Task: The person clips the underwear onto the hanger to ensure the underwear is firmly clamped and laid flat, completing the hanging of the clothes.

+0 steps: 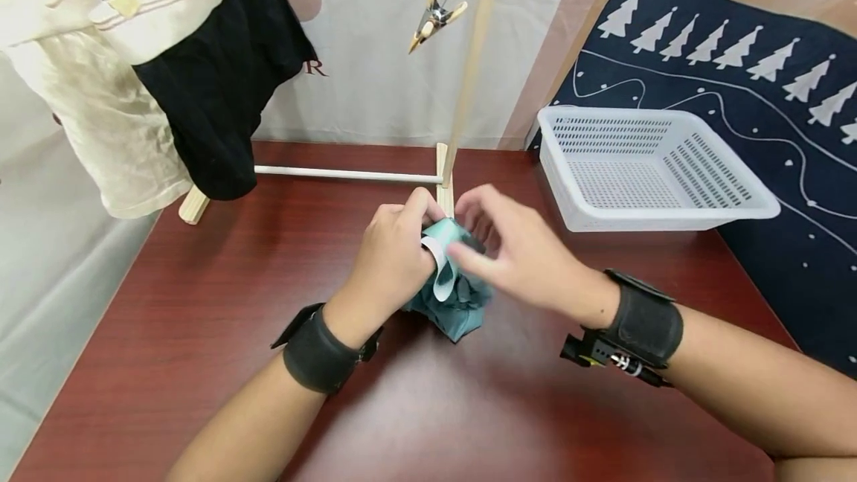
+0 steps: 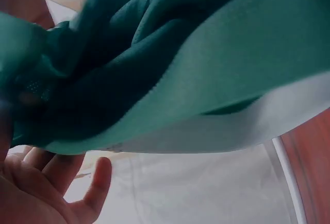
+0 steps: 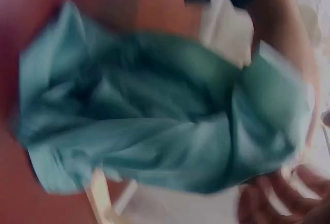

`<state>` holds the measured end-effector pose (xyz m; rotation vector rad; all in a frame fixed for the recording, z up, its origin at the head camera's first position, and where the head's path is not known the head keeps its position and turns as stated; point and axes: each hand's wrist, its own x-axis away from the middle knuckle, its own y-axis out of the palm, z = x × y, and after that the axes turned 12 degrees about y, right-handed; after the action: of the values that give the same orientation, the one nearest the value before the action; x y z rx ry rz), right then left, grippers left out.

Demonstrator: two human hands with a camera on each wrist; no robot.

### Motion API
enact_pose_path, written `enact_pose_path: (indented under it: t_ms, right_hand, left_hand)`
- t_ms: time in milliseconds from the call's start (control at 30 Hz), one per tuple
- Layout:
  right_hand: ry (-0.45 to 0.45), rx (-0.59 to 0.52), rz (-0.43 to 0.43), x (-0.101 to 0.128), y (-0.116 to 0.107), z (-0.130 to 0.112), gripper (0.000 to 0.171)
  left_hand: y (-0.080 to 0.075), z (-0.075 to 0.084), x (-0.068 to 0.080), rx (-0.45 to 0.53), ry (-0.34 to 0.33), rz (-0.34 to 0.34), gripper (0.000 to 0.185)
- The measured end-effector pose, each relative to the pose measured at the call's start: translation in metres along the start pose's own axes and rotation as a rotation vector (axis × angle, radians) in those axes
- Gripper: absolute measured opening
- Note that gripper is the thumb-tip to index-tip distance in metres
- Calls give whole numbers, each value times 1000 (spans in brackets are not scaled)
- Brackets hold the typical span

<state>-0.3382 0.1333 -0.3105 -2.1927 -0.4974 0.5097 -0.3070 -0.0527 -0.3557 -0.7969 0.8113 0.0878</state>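
A crumpled teal garment (image 1: pixel 451 315) with a wide band, pale on its inner side, is bunched up between the hands, low over the middle of the table. My left hand (image 1: pixel 391 251) grips it by the band, its thumb and fingers partly hidden by the cloth. Close on the other side is my right hand (image 1: pixel 529 255), thumb and fingers spread apart and slightly bent around the garment's right edge. Folds and the curved band of the garment (image 2: pixel 206 64) fill much of the left wrist view. The right wrist view shows the garment (image 3: pixel 154 136) gathered and blurred.
A light wooden post (image 1: pixel 474 58) stands just behind the hands, with a white rod (image 1: pixel 348 173) running left from its foot. A clip (image 1: pixel 435 17) dangles beside the post. White garment (image 1: pixel 114 125) and black garment (image 1: pixel 207 88) hang at left. A white basket (image 1: pixel 669 214) sits at right.
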Motion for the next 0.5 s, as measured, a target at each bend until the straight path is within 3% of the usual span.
enact_pose_path:
  t_ms: [167, 367, 500]
  right_hand:
    - [68, 65, -107, 9, 16, 7, 39]
    - [131, 47, -45, -4, 2, 20, 23]
    - [142, 75, 2, -17, -16, 23, 30]
  left_hand:
    - [0, 3, 1, -49, 2, -43, 33]
    - [1, 1, 0, -94, -22, -160, 28]
    - [-1, -6, 1, -85, -100, -260, 22]
